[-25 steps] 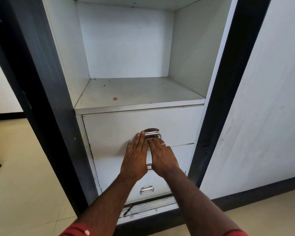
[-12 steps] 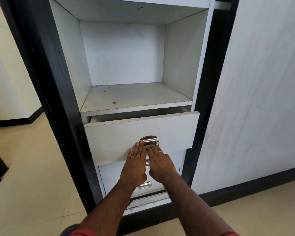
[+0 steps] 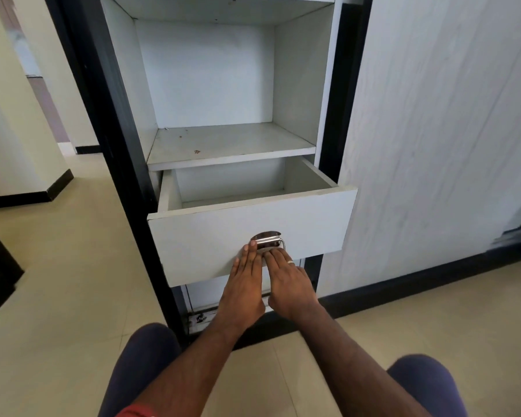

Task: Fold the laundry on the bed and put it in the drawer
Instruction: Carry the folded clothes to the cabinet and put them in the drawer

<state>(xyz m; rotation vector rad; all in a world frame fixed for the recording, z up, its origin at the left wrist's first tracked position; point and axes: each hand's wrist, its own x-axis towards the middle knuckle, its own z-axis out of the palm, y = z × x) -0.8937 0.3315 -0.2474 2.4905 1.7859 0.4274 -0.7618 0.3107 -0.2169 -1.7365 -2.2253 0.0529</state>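
Note:
The top drawer (image 3: 211, 236) of a white wardrobe stands pulled out, and what shows of its inside (image 3: 232, 188) holds nothing. A chrome handle (image 3: 266, 238) sits in the middle of the drawer front. My left hand (image 3: 244, 284) lies flat against the front, its straight fingers touching the handle's left end. My right hand (image 3: 289, 281), with a ring on one finger, has its fingertips hooked under the handle. No laundry or bed is in view.
An open shelf (image 3: 229, 142) sits above the drawer. A closed white wardrobe door (image 3: 433, 130) is to the right and a black frame post (image 3: 109, 115) to the left. Lower drawers are mostly hidden behind the open one. My knees (image 3: 145, 356) show over the tiled floor (image 3: 57, 281).
The top drawer has slid from closed to well out of the wardrobe, with both hands staying at its handle. The view has pulled back, and my knees have come into view.

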